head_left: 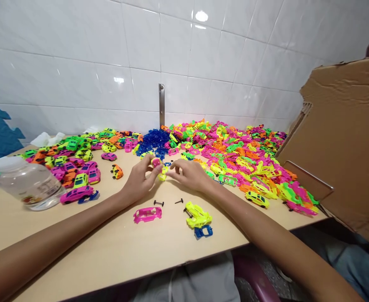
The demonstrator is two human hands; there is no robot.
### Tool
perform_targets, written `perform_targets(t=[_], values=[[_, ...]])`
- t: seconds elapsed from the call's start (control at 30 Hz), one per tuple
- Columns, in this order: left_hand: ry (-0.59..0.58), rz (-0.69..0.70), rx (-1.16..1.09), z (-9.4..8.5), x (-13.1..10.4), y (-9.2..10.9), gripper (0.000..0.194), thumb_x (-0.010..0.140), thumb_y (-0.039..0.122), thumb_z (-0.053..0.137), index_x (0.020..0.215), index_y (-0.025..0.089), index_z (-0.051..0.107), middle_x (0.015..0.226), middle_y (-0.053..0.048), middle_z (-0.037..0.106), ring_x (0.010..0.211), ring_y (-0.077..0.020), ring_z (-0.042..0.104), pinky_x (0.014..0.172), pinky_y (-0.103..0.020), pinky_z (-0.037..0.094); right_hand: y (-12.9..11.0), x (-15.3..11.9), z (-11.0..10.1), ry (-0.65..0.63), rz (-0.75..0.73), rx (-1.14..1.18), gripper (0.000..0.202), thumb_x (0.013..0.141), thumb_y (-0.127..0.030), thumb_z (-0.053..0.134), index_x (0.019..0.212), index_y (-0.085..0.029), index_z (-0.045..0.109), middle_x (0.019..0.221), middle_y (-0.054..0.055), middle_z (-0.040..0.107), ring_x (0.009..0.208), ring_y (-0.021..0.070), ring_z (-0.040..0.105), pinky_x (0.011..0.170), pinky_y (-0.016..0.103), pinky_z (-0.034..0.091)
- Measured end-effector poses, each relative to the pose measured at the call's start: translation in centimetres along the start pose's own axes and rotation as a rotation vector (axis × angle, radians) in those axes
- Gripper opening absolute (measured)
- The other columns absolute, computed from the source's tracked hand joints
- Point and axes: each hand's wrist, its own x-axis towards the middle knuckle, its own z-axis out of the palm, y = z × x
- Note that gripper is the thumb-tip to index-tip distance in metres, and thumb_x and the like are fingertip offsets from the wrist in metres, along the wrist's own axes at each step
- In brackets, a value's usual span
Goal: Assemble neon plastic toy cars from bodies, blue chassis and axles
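Observation:
My left hand (143,175) is closed around a small pink and yellow toy car (157,162), held just above the table. My right hand (188,173) is curled close beside it, its fingertips at the car's yellow end; anything small pinched in them is too small to make out. In front of my hands lie two black wheel axles (159,203), apart from each other. Nearer to me is a pink car body shell (147,214). To its right sit yellow car shells (198,214) with an axle at their side and a blue plastic insert (203,231) touching them.
Assembled toy cars (81,179) crowd the left, beside a clear plastic jar (30,182). Blue inserts (154,141) are heaped at the back. A big pile of loose car shells (234,153) spreads right, up to a cardboard box (341,138). A metal bracket (162,105) stands against the tiled wall.

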Motion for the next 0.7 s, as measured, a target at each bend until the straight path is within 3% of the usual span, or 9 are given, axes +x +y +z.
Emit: perform_targets(t=[0.1, 0.27, 0.37, 0.47, 0.7], values=[[0.065, -0.151, -0.162, -0.2, 0.3, -0.3, 0.026, 0.095, 0.044, 0.059, 0.102, 0.022, 0.046, 0.099, -0.005, 0.068, 0.083, -0.0195, 0.070, 0.075, -0.034, 0.057, 2.3, 0.2, -1.2, 0.100, 0.075, -0.034, 0.034, 0.105, -0.042, 0.047, 0.092, -0.019, 0.067, 0.092, 0.003, 0.069, 0.080, 0.0153, 0.059, 0.067, 0.027, 0.032], [0.052, -0.155, -0.157, -0.4, 0.4, -0.6, 0.028, 0.097, 0.049, 0.053, 0.106, 0.022, 0.050, 0.095, -0.004, 0.068, 0.076, -0.0171, 0.067, 0.069, -0.030, 0.054, 5.4, 0.1, -2.0, 0.116, 0.119, -0.070, 0.015, 0.098, -0.024, 0.055, 0.099, -0.018, 0.069, 0.100, 0.005, 0.068, 0.092, 0.0192, 0.059, 0.074, 0.028, 0.037], [0.015, -0.158, -0.143, -0.4, 0.4, -0.6, 0.030, 0.096, 0.050, 0.055, 0.104, 0.022, 0.052, 0.092, -0.003, 0.068, 0.072, -0.0163, 0.064, 0.064, -0.028, 0.052, 5.5, 0.1, -2.1, 0.070, 0.074, -0.065, 0.011, 0.090, -0.022, 0.064, 0.097, -0.019, 0.072, 0.102, 0.006, 0.066, 0.097, 0.0204, 0.058, 0.077, 0.029, 0.039], [0.005, -0.175, -0.120, -0.4, 0.3, -0.7, 0.031, 0.094, 0.052, 0.057, 0.102, 0.022, 0.054, 0.088, -0.002, 0.068, 0.070, -0.0166, 0.063, 0.062, -0.028, 0.051, 5.1, 0.2, -2.3, 0.017, 0.076, -0.105, 0.013, 0.091, -0.024, 0.062, 0.094, -0.020, 0.073, 0.100, 0.005, 0.065, 0.096, 0.0199, 0.058, 0.076, 0.029, 0.041], [0.004, -0.207, -0.160, -0.5, 0.5, -1.0, 0.030, 0.096, 0.050, 0.055, 0.100, 0.021, 0.051, 0.087, -0.002, 0.067, 0.070, -0.0158, 0.063, 0.062, -0.028, 0.050, 5.9, -0.1, -2.6, 0.000, 0.252, -0.234, 0.015, 0.087, -0.016, 0.061, 0.091, -0.017, 0.076, 0.105, 0.011, 0.064, 0.102, 0.0266, 0.058, 0.069, 0.031, 0.039]])
